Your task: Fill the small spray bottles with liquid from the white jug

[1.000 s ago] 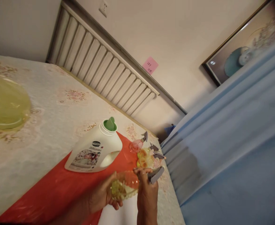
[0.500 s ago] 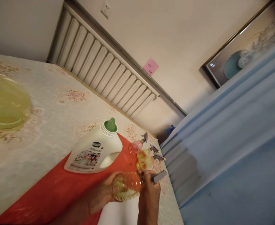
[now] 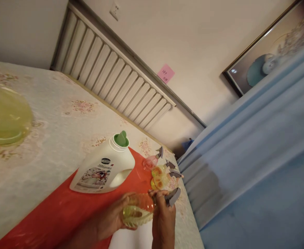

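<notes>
Left hand: the left hand (image 3: 112, 218) is wrapped around the body of a small spray bottle (image 3: 138, 209), fingers curled under it and thumb over the top; the bottle is held clear of the red sheet, lying roughly sideways.

Right hand: the right hand (image 3: 163, 216) is closed on the neck of the same bottle, fingertips pinching at the base of the grey trigger head (image 3: 173, 196); the trigger head sticks out just past the fingers, away from the left hand.

Spray bottle: clear plastic, tinted orange near the neck and yellow-green at the base, sitting between the two hands. Whether it holds liquid cannot be told.

Beyond the hands: a cluster of small spray bottles (image 3: 160, 171) stands just past the right hand, one pink, the others yellow-orange, each with a grey trigger. They are close together; whether they touch cannot be told.

Beyond the left hand: a white detergent jug (image 3: 102, 169) lies on its side on the red sheet (image 3: 55, 214), green spout (image 3: 121, 139) pointing away from the hands, handle toward them. Near the held bottle, not touching it.

Bed: the floral bed cover (image 3: 58, 131) carries the red sheet; a white patch shows between the two wrists.

Far off the left hand: a translucent yellow-green basin (image 3: 3, 121) at the frame edge, well apart from everything else.

Wall side: slatted headboard (image 3: 112, 72) with a pink note (image 3: 165, 73) above it; blue curtain (image 3: 250, 155) off the right hand.
</notes>
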`<control>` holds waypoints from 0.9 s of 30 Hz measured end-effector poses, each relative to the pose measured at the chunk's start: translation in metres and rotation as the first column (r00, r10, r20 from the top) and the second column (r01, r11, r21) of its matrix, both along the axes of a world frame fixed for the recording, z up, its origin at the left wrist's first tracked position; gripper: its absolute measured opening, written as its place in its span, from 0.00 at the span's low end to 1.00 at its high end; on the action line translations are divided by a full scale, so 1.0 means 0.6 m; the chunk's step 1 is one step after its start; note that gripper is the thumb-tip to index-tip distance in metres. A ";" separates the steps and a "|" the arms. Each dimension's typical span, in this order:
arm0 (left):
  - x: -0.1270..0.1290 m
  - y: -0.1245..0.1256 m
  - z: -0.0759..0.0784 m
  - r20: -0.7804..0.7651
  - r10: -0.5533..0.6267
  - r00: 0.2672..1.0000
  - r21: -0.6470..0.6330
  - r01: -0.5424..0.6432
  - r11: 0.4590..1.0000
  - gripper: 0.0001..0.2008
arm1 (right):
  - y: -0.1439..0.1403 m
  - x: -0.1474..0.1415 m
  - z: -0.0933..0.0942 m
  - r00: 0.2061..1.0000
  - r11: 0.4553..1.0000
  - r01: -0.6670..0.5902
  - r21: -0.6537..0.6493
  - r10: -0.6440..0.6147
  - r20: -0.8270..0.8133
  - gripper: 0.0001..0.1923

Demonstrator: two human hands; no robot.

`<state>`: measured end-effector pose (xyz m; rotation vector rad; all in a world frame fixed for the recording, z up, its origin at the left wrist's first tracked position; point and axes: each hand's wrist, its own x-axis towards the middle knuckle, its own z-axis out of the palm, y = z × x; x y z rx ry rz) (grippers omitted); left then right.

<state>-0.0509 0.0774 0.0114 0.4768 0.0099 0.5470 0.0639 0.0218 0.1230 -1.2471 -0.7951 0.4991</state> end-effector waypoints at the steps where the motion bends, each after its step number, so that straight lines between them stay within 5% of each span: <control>1: -0.002 0.001 0.002 0.010 0.031 0.999 0.007 -0.031 0.999 0.30 | 0.000 0.001 0.000 1.000 1.000 0.013 0.002 -0.013 -0.016 0.14; 7: -0.014 0.000 0.026 -0.032 0.077 0.997 0.115 -0.073 0.991 0.24 | -0.004 -0.003 0.007 1.000 0.998 -0.026 0.054 0.026 -0.003 0.11; 12: -0.006 0.003 0.021 -0.181 -0.013 0.983 -0.018 0.010 1.000 0.31 | -0.008 -0.007 0.004 0.986 0.988 -0.153 0.008 0.152 0.068 0.09; 20: 0.006 0.011 0.003 -0.177 0.054 0.983 -0.060 -0.065 0.996 0.32 | -0.011 -0.005 0.002 0.990 0.989 -0.008 -0.149 0.029 0.137 0.17; 27: -0.004 0.012 0.006 -0.172 0.027 0.985 -0.062 -0.038 0.997 0.29 | -0.020 -0.007 0.010 0.992 0.983 -0.110 -0.147 0.118 0.051 0.21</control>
